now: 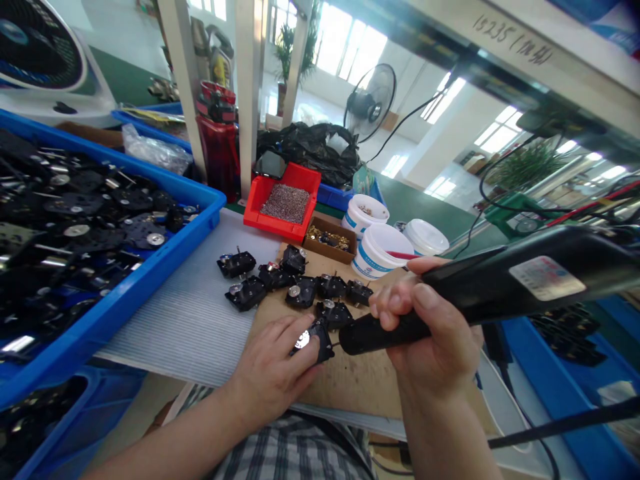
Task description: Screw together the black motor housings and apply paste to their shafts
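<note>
My left hand (277, 357) is closed round a small black mechanism (316, 343) with a round silver disc, holding it on the brown board (360, 380). My right hand (433, 327) grips a black electric screwdriver (480, 283) with a label on its body. Its thin bit points left and meets the right side of the mechanism; whether it sits in a screw I cannot tell. Just beyond my left hand lie several similar black mechanisms (300, 291), some on the board and some on the grey ribbed sheet (185, 333).
A blue crate (215, 207) full of black parts stands at left. Behind the board are a red bin (310, 180) of small screws, a cardboard box (333, 250) of brass-coloured pieces and white tubs (373, 267). Another blue crate (555, 407) and a black cable (565, 423) lie at right.
</note>
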Available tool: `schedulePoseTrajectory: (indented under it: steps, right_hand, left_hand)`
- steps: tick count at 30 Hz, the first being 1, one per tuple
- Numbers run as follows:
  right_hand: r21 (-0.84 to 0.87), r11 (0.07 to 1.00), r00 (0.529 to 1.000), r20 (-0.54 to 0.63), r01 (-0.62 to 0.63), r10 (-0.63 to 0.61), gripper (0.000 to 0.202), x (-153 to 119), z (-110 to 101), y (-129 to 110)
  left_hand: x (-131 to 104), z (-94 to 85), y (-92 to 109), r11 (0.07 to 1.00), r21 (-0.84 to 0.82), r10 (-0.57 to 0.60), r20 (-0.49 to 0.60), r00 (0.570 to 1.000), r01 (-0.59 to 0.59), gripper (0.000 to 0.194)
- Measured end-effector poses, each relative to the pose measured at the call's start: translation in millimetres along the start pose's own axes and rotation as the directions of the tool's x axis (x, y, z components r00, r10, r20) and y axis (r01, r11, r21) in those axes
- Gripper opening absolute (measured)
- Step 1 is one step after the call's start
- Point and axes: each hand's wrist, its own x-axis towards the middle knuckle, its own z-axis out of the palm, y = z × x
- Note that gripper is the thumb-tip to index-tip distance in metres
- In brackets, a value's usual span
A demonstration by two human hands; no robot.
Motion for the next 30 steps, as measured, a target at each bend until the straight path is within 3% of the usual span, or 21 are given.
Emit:
schedulePoseTrajectory:
  steps: [10, 15, 30]
  right_hand:
    - [-0.059, 0.998, 1.0, 0.015, -0.003, 0.004, 0.012, -0.3, 1.0, 2.9]
    - [-0.081, 0.997, 0.993, 0.115, -0.001, 0.011, 0.016, -5.4, 5.5, 1.9]
    - [-0.011, 0.998, 0.981, 0.184, -0.065, 0.065, 0.02, -11.3, 3.2, 10.8]
  left_hand:
    - [-2.2, 5.1, 0.4, 1.0, 0.0, 0.016, -0.018, 1.0, -0.016, 0.018]
    - [-1.0, 4.0, 1.5, 0.999, 0.001, 0.032, -0.021, 0.999, -0.032, 0.016]
    - [-0.5, 6.1, 0.5, 0.999, -0.023, 0.046, 0.032, 0.998, -0.045, 0.018]
